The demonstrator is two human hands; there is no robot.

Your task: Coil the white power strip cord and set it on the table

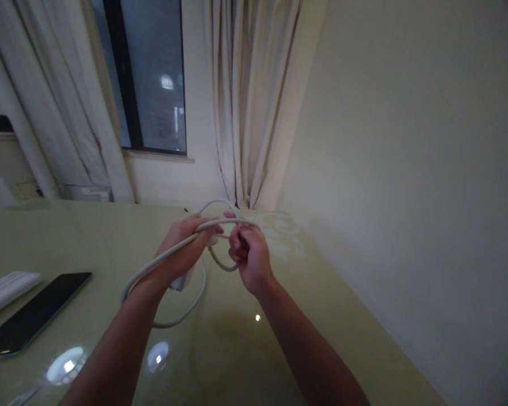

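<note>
A white cable (161, 260) loops around my left forearm and hangs in coils above the glossy yellow-green table (330, 316). My left hand (188, 242) is closed on the cable, and a white block on it, perhaps a plug or adapter (181, 280), shows under the palm. My right hand (249, 254) pinches another stretch of the same cable just to the right, fingers curled shut. Both hands hover close together over the table's far middle.
A dark phone or tablet (34, 318) lies flat at the left, beside a white ribbed object (6, 288) at the left edge. Pale curtains (245, 101) and a dark window (152, 73) stand behind the table. A plain wall (406, 169) runs along the right.
</note>
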